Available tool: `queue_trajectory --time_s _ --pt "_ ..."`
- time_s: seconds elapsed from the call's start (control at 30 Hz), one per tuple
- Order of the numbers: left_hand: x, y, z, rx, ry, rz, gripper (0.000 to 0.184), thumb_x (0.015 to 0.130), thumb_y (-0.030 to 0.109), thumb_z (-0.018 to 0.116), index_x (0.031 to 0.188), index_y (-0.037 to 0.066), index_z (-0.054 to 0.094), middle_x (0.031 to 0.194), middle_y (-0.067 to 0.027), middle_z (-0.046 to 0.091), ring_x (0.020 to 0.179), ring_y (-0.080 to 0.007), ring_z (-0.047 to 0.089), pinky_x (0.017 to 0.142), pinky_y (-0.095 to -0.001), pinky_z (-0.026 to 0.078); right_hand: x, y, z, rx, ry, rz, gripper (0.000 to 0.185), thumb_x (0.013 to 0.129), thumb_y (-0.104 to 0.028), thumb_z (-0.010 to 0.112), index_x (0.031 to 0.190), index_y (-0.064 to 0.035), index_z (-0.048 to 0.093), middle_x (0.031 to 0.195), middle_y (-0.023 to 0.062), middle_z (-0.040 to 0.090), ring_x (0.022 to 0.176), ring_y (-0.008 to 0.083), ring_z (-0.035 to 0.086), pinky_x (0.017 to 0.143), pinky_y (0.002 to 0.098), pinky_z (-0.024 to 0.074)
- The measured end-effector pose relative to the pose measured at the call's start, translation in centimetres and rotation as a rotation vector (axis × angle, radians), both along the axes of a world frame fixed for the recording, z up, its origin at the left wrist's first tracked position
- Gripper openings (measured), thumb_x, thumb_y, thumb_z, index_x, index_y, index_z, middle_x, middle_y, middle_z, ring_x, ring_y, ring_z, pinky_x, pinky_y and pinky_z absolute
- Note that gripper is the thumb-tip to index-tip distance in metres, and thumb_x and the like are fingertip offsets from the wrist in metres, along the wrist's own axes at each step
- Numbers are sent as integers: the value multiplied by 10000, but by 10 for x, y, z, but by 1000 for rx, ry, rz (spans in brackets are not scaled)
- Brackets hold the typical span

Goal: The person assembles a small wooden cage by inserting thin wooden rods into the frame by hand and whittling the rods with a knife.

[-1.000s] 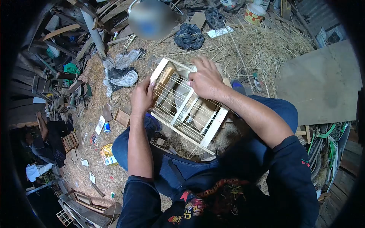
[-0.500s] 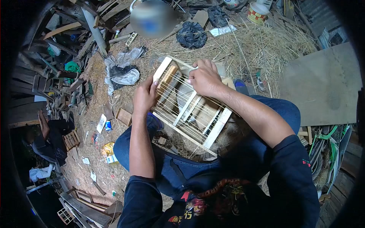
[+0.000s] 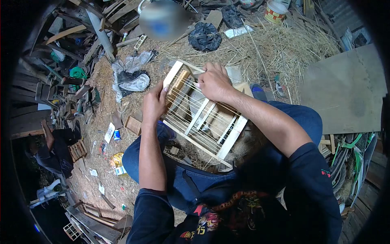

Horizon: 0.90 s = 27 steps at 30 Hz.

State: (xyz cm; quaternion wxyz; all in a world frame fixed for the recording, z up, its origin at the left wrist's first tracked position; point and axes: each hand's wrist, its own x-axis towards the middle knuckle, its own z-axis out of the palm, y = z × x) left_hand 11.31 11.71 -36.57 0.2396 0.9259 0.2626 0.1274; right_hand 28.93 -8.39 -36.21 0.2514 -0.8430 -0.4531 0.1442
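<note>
A small wooden cage (image 3: 195,118), pale slats joined by rows of thin rods, is held tilted above my lap. My left hand (image 3: 154,101) is closed around its left side, thumb resting over the upper left corner. At the far edge, my right hand (image 3: 214,82) is bent over the frame and rods, fingers curled; what lies beneath them is hidden. A yellowish wood block (image 3: 179,83) sits inside the cage near the upper left end. Through the rods, a tan board-like piece (image 3: 219,121) shows below.
Straw and sawdust cover the ground. A black plastic bag (image 3: 204,37) and a patterned bucket (image 3: 275,11) lie ahead. A large flat board (image 3: 343,92) is at right, scrap wood (image 3: 73,87) at left. Another person (image 3: 50,148) sits at far left, near a small wooden crate (image 3: 77,150).
My right hand has shifted slightly to the left along the far edge of the cage. My left hand and the cage have barely moved.
</note>
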Motion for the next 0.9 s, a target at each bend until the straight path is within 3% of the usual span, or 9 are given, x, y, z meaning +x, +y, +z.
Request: queue_trajectory --time_s 0.9 --pt "5 0 -1 -27 52 31 404 1049 355 643 1370 117 703 1116 -221 757 1007 -416 735 860 -490 572 4 19 6 -48 119 -37 251 1048 -285 638 1103 -73 762 1345 144 532 1358 305 471 1159 470 403"
